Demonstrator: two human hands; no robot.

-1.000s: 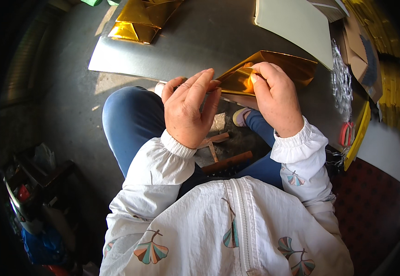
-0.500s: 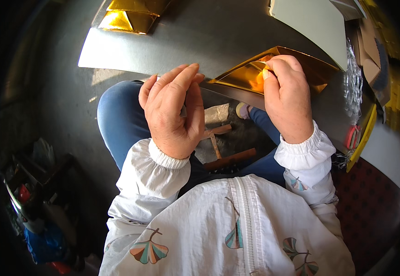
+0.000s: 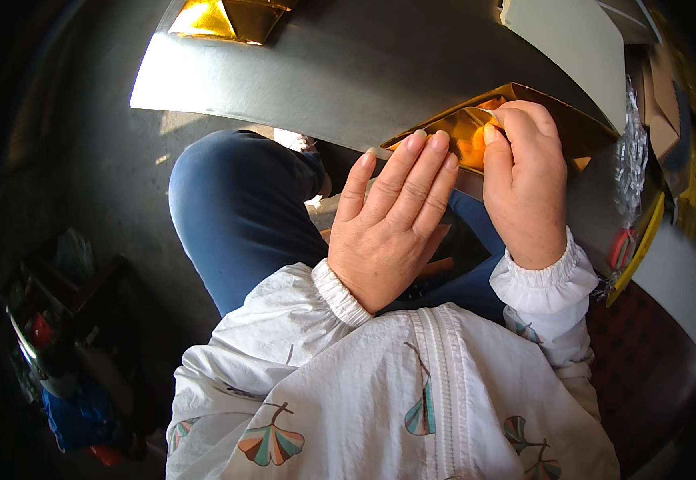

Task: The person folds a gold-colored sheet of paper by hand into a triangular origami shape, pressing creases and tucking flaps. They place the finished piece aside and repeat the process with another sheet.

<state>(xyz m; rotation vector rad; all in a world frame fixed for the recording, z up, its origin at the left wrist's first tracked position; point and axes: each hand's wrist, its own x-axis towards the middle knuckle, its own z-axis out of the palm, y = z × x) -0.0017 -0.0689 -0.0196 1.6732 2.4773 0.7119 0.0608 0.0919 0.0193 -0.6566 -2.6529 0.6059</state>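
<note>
A shiny gold foil sheet, partly folded into a pointed shape, lies at the front edge of the dark table. My right hand pinches its upper flap between thumb and fingertips. My left hand is spread out flat, back of the hand up, its fingertips over or touching the foil's left part; contact is hard to tell. The foil's right side reaches out past my right hand, and its lower edge is partly hidden by my fingers.
Folded gold foil pieces stand at the table's far left. A pale board lies at the far right, beside hanging silvery strands and red-handled scissors. The table edge runs above my knee.
My left hand has moved right and spread its fingers, coming over to the gold foil. The right hand keeps its pinch. The whole view has shifted slightly.
</note>
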